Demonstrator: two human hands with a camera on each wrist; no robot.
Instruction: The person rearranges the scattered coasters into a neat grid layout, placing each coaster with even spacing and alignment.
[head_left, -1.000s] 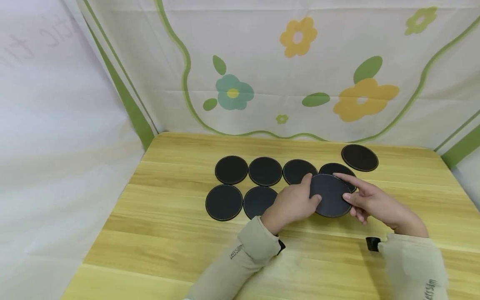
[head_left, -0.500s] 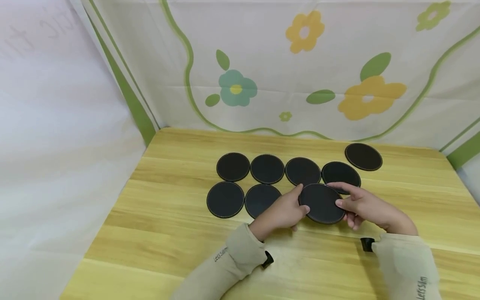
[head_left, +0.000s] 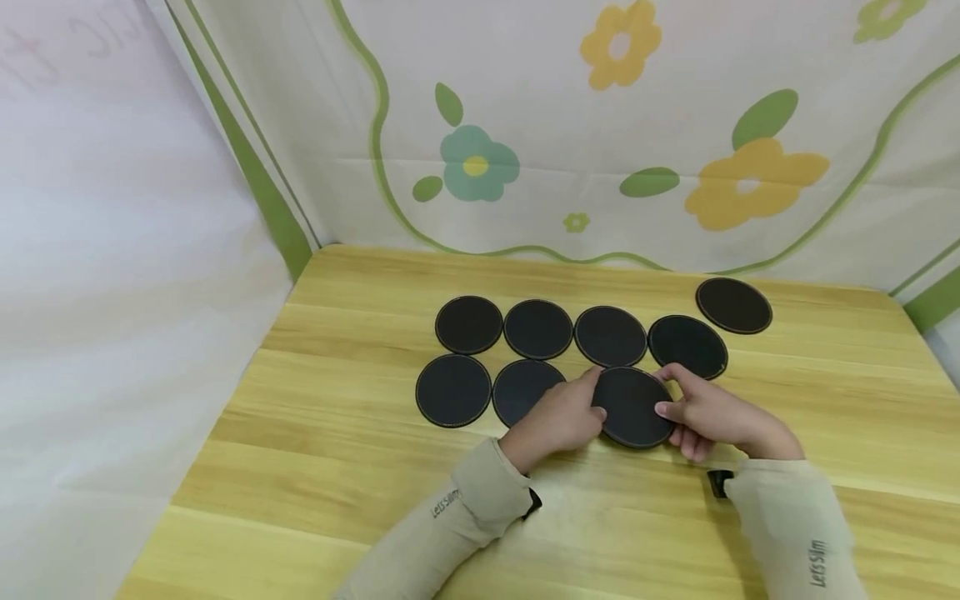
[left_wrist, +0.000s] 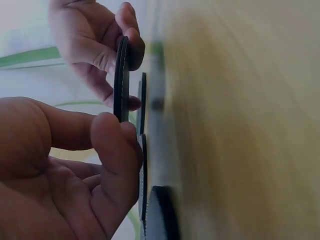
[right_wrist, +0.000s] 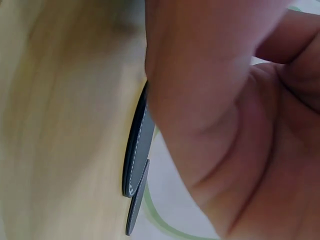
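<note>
Both hands hold a round black coaster (head_left: 635, 408) with a stitched rim. My left hand (head_left: 558, 417) pinches its left edge, thumb on top. On the opposite edge my right hand (head_left: 720, 417) grips it between thumb and fingers. Seen edge-on in the left wrist view, the held coaster (left_wrist: 121, 80) hangs just off the tabletop. Beyond it lies a back row of touching coasters, among them the third coaster (head_left: 611, 336) and the rightmost coaster (head_left: 687, 346). A front-row coaster (head_left: 525, 390) is partly hidden by my left hand; another coaster (head_left: 453, 390) touches it on the left.
One separate coaster (head_left: 734, 306) lies at the back right of the wooden table (head_left: 315, 467). A white curtain (head_left: 555, 100) printed with flowers hangs behind the table's far edge, and white cloth (head_left: 135, 333) hangs on the left.
Both hands have carried the held coaster left and nearer to me, away from the rightmost back-row coaster it partly covered. The coasters on the table have stayed in place.
</note>
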